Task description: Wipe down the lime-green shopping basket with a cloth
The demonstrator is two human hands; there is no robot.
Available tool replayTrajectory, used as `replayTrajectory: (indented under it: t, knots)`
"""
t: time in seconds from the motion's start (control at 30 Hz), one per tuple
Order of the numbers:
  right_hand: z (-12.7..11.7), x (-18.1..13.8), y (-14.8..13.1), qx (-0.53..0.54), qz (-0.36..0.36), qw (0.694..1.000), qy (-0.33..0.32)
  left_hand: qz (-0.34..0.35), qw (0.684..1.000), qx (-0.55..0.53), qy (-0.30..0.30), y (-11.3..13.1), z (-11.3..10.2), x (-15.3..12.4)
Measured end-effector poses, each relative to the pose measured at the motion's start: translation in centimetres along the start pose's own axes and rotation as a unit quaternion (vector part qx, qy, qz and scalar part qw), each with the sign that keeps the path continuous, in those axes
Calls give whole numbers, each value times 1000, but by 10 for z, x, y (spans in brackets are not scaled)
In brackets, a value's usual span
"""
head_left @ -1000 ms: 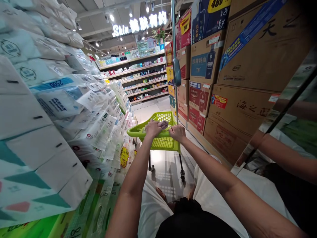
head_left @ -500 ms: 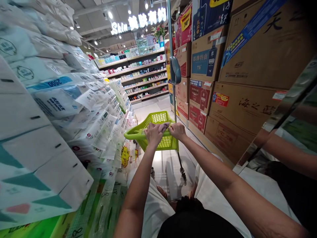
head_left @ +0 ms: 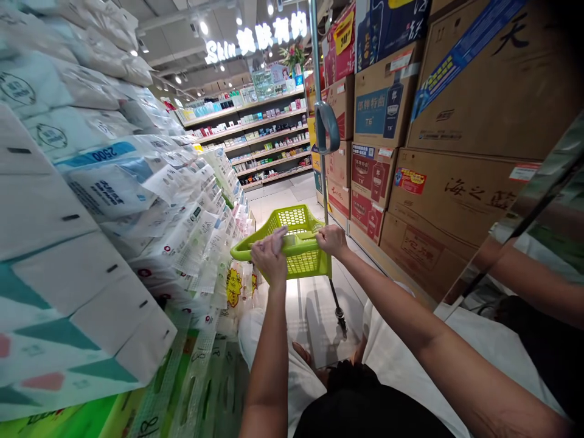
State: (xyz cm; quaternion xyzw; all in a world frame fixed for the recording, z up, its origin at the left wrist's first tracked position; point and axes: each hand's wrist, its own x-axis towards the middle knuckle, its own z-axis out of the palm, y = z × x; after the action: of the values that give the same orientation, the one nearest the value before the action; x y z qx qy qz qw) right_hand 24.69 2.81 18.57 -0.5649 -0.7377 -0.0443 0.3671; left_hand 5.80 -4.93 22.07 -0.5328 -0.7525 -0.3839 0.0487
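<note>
A lime-green plastic shopping basket (head_left: 298, 255) on wheels stands in the aisle in front of me. My right hand (head_left: 332, 241) is closed on the near right corner of its rim. My left hand (head_left: 270, 257) hovers at the near left part of the rim, fingers curled, fingertips touching the edge; whatever is inside them is hidden. A grey pull handle (head_left: 325, 126) on a metal pole rises from the basket's right side.
Stacked packs of tissue paper (head_left: 114, 182) wall the left side. Piled cardboard cartons (head_left: 438, 140) line the right. The tiled floor (head_left: 278, 204) runs ahead to shelves of small products (head_left: 260, 140). A mirrored panel (head_left: 533, 237) at the right reflects my arm.
The basket has shifted slightly left and tilted. My left hand has drawn back from the middle of the rim toward me, and the pinkish cloth it pressed there no longer shows.
</note>
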Motion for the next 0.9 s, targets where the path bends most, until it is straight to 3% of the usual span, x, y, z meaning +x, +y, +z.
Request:
replayTrajectory:
  t: [0.07,0.13,0.23,0.33,0.4,0.47,0.57,0.63,0.83,0.9]
  knots:
    - [-3,0,3,-3,-2,1000,0,54,998,-19,-20,4,11,-23]
    - [-5,-1,5,-7,-4,1000,0,53,998,-28,-28,2,18,-36]
    - [-6,-2,5,-11,-13,1000,-9,-51,997,-36,34,-11,21,-32]
    - [-4,-2,3,-11,-26,999,-15,-171,978,-43,114,-19,23,-22]
    - [-2,-2,2,-13,-31,999,-18,-220,969,-54,103,-17,31,-27]
    - [-1,-1,1,-19,-33,999,-21,-199,976,-83,17,-11,43,-44]
    - [-1,1,2,-32,-42,998,-23,-86,980,-148,-100,-2,63,-75]
    - [-3,1,3,-37,-50,998,-23,-61,977,-181,-98,1,69,-81]
    - [-5,-4,9,-22,-84,996,-25,-147,982,-115,-38,1,54,-39]
    - [-5,-6,10,-17,-85,996,-20,-158,983,-90,-31,7,57,-39]
